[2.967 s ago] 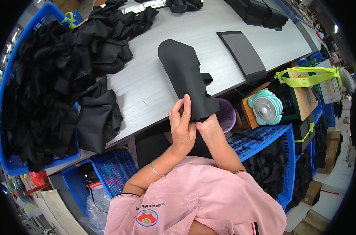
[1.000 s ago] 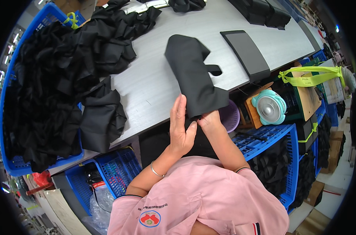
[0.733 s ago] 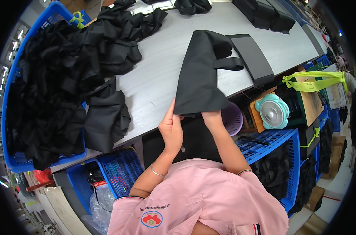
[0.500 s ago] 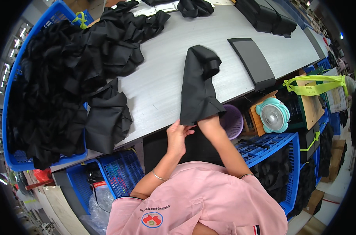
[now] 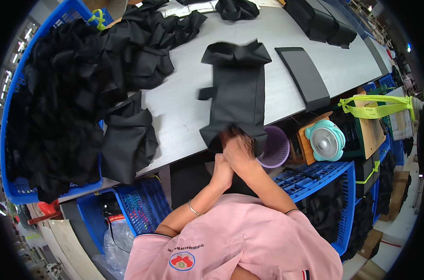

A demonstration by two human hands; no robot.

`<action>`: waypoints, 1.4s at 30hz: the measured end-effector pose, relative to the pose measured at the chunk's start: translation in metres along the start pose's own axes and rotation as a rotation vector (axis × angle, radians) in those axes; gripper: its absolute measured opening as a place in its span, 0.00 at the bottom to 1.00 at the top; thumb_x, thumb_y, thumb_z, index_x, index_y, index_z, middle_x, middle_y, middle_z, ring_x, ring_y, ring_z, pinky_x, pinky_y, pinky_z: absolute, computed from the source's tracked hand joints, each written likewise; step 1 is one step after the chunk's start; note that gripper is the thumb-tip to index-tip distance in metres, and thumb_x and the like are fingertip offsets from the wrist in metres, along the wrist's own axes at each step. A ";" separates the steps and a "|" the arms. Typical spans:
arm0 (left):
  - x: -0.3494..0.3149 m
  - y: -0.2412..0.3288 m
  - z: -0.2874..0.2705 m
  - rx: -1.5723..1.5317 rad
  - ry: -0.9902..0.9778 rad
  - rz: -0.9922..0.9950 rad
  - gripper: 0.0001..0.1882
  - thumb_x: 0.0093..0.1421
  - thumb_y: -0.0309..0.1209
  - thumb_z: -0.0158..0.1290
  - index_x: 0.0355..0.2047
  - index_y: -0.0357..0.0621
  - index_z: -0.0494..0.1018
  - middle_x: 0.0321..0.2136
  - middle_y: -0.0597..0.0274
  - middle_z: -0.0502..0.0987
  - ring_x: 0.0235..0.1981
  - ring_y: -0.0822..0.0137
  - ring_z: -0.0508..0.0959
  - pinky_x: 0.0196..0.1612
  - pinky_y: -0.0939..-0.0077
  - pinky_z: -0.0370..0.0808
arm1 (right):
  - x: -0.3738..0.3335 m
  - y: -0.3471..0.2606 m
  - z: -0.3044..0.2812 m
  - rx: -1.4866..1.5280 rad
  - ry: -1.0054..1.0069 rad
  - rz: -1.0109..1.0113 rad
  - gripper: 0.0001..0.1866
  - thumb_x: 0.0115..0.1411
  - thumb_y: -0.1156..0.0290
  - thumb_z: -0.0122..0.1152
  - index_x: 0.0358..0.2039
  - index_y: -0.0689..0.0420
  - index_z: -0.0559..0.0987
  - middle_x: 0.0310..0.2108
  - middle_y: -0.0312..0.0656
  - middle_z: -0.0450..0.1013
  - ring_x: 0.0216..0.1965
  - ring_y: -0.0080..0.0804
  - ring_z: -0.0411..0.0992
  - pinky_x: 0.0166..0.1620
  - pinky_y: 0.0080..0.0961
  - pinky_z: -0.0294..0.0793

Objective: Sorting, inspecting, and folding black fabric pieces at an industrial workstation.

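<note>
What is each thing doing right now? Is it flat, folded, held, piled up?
Black fabric bag: spread flat on the table, near end gripped.
Left hand: closed, under the right one at the bag's near edge.
Right hand: gripping the bag's near end.
Dark flat panel: lying flat, untouched.
Fabric pile: heaped, spilling from the blue crate.
Small fan: upright; running or not, cannot tell.

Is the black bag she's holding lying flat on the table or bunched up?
Mostly flat: the black bag lies spread along the grey table, far end rumpled.
</note>
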State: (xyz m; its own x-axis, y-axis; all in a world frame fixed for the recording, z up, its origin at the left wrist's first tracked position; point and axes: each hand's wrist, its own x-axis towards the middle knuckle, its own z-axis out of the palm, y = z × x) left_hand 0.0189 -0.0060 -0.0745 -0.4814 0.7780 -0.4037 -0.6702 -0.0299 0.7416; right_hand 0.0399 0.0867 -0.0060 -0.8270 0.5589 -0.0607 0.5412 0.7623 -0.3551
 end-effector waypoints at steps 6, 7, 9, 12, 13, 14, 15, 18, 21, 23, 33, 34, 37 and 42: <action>0.000 0.012 -0.010 0.051 0.110 0.120 0.09 0.69 0.29 0.51 0.44 0.36 0.75 0.30 0.66 0.79 0.31 0.78 0.75 0.37 0.81 0.74 | 0.001 0.023 0.032 0.069 0.131 0.063 0.16 0.65 0.59 0.52 0.40 0.58 0.79 0.36 0.50 0.76 0.42 0.51 0.71 0.49 0.52 0.63; -0.007 0.017 -0.011 0.082 0.139 0.196 0.11 0.68 0.30 0.53 0.46 0.35 0.73 0.32 0.66 0.78 0.31 0.79 0.76 0.36 0.82 0.75 | -0.004 0.023 0.029 0.065 0.093 0.055 0.15 0.65 0.59 0.52 0.42 0.57 0.78 0.37 0.51 0.76 0.43 0.51 0.71 0.49 0.51 0.63; -0.016 0.018 -0.011 0.199 0.239 0.309 0.10 0.68 0.30 0.52 0.45 0.35 0.74 0.32 0.67 0.78 0.32 0.78 0.77 0.35 0.82 0.75 | -0.014 0.020 0.029 0.063 0.057 0.053 0.15 0.66 0.59 0.52 0.44 0.56 0.78 0.37 0.51 0.76 0.43 0.51 0.71 0.48 0.51 0.63; -0.022 0.028 -0.027 0.308 0.209 0.240 0.08 0.67 0.28 0.53 0.41 0.36 0.77 0.31 0.66 0.80 0.29 0.77 0.78 0.34 0.83 0.75 | -0.024 0.016 0.029 0.129 0.085 0.026 0.14 0.66 0.58 0.53 0.43 0.52 0.79 0.36 0.50 0.76 0.42 0.51 0.72 0.47 0.50 0.64; -0.030 0.033 -0.029 0.313 0.206 0.240 0.08 0.67 0.28 0.53 0.41 0.36 0.77 0.31 0.66 0.80 0.29 0.77 0.78 0.34 0.83 0.75 | -0.025 0.020 0.027 0.132 0.088 0.029 0.14 0.66 0.58 0.53 0.43 0.52 0.79 0.36 0.50 0.76 0.42 0.51 0.72 0.47 0.50 0.64; -0.039 0.039 -0.028 0.444 0.134 0.221 0.07 0.67 0.28 0.53 0.39 0.36 0.78 0.31 0.64 0.81 0.28 0.77 0.79 0.34 0.84 0.75 | -0.025 0.023 0.025 0.104 0.077 0.005 0.15 0.66 0.56 0.53 0.44 0.52 0.79 0.36 0.49 0.76 0.42 0.51 0.72 0.47 0.50 0.66; -0.049 0.044 -0.029 0.575 0.061 0.199 0.07 0.67 0.27 0.53 0.37 0.36 0.79 0.31 0.62 0.82 0.28 0.77 0.79 0.34 0.84 0.75 | -0.027 0.025 0.023 0.077 0.066 -0.017 0.16 0.67 0.55 0.53 0.44 0.52 0.79 0.36 0.49 0.76 0.41 0.50 0.73 0.46 0.50 0.69; -0.046 0.071 -0.025 0.757 0.098 0.420 0.06 0.65 0.24 0.53 0.38 0.36 0.79 0.34 0.57 0.83 0.33 0.71 0.82 0.37 0.78 0.77 | -0.038 0.026 0.024 0.093 0.072 -0.019 0.15 0.66 0.55 0.54 0.45 0.52 0.79 0.36 0.48 0.76 0.41 0.50 0.74 0.45 0.47 0.73; -0.001 0.123 0.006 1.056 -0.044 0.981 0.10 0.63 0.23 0.55 0.44 0.36 0.79 0.42 0.52 0.82 0.44 0.57 0.81 0.45 0.68 0.77 | -0.058 0.016 0.031 0.143 0.041 -0.033 0.15 0.66 0.57 0.55 0.45 0.51 0.80 0.36 0.48 0.76 0.41 0.50 0.75 0.44 0.43 0.76; 0.034 0.119 0.005 1.196 -0.326 0.960 0.14 0.62 0.26 0.56 0.48 0.37 0.77 0.48 0.53 0.79 0.50 0.51 0.77 0.52 0.63 0.73 | -0.065 0.008 0.039 0.157 -0.020 -0.027 0.15 0.66 0.57 0.55 0.46 0.51 0.79 0.36 0.47 0.75 0.42 0.48 0.73 0.44 0.42 0.75; 0.042 0.080 -0.007 1.224 0.292 1.192 0.21 0.53 0.24 0.64 0.49 0.38 0.75 0.50 0.50 0.76 0.50 0.49 0.74 0.55 0.61 0.70 | -0.077 0.025 0.043 0.051 0.158 -0.178 0.13 0.63 0.60 0.58 0.44 0.50 0.79 0.40 0.42 0.75 0.43 0.42 0.74 0.44 0.40 0.73; 0.024 0.078 -0.002 1.194 0.398 1.152 0.22 0.53 0.24 0.65 0.49 0.38 0.75 0.48 0.51 0.76 0.48 0.51 0.75 0.53 0.63 0.70 | -0.083 0.030 0.050 0.052 0.156 -0.170 0.13 0.63 0.60 0.58 0.44 0.50 0.79 0.40 0.42 0.75 0.43 0.42 0.74 0.44 0.40 0.73; -0.017 0.056 -0.020 0.847 0.505 0.822 0.22 0.54 0.26 0.66 0.48 0.38 0.73 0.43 0.57 0.74 0.42 0.62 0.74 0.50 0.71 0.71 | -0.099 0.036 0.063 0.068 0.049 -0.093 0.11 0.60 0.64 0.59 0.43 0.51 0.79 0.38 0.42 0.76 0.32 0.44 0.77 0.35 0.41 0.76; -0.046 0.036 -0.056 0.390 0.193 0.291 0.25 0.60 0.30 0.63 0.55 0.35 0.69 0.50 0.60 0.74 0.50 0.67 0.73 0.57 0.75 0.68 | -0.105 0.039 0.073 0.121 0.228 -0.140 0.11 0.57 0.67 0.60 0.41 0.54 0.78 0.36 0.42 0.76 0.28 0.45 0.78 0.33 0.41 0.78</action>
State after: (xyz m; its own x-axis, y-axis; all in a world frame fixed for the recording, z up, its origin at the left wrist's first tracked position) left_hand -0.0148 -0.0783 -0.0592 -0.7367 0.6410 -0.2151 -0.2508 0.0364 0.9674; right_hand 0.1363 0.0341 -0.0817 -0.8294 0.5201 0.2036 0.3902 0.8004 -0.4551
